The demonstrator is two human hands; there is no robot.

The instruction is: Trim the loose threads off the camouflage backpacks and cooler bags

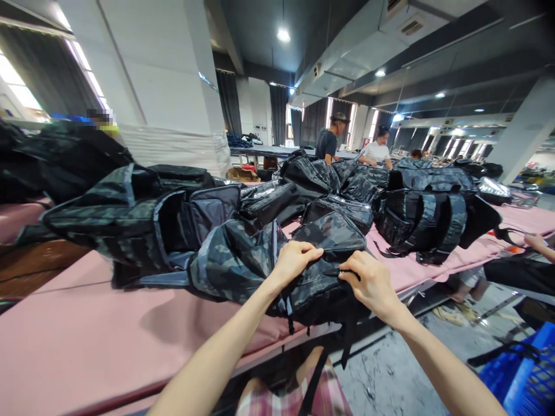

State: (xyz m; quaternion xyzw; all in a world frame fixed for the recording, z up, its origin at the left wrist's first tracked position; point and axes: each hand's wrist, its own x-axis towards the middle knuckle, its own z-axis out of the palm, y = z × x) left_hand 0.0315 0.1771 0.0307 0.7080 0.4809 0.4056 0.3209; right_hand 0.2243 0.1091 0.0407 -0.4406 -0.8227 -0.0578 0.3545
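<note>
A dark camouflage backpack (238, 254) lies on its side at the table's front edge, its big compartment hanging open toward the left. My left hand (297, 261) is closed, thumb and fingers pressed on the fabric beside a zipped pocket (332, 231). To the right of it, my right hand (368, 281) pinches a small black zipper pull (335, 272) on the same bag. Black straps (347, 341) dangle from the bag over the table edge. Part of the zipper is hidden under my fingers.
The pink-covered table (108, 335) holds several more camouflage backpacks, one (433, 214) at the right with its shoulder straps facing up. A blue plastic crate (520, 370) stands on the floor at lower right. Two people (328, 141) work behind the bags; another person's hand (535, 241) shows at far right.
</note>
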